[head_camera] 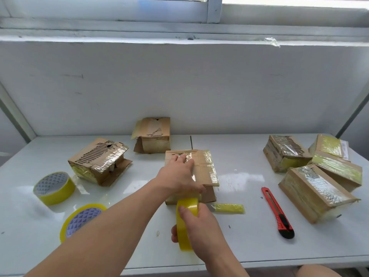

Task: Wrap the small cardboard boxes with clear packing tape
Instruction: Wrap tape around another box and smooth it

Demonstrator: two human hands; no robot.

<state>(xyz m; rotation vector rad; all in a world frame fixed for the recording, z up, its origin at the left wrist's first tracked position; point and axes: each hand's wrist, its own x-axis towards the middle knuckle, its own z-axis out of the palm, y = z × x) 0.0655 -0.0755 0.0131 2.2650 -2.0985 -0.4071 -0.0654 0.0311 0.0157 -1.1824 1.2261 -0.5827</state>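
A small cardboard box point(205, 168) lies in the middle of the white table point(235, 236), partly covered in clear tape. My left hand point(179, 174) lies flat on its top, fingers straight, pressing it down. My right hand point(199, 222) grips a yellowish roll of clear tape point(186, 220) held upright just in front of the box. The tape's free end seems to reach the box's near side, hidden by my left hand.
Two torn boxes point(99, 160) point(152, 134) sit at the left and back. Three taped boxes point(315, 190) are stacked at the right. Two more tape rolls point(54, 187) point(81, 218) lie at the left. A red utility knife point(277, 211) and a tape scrap point(229, 208) lie right of the hands.
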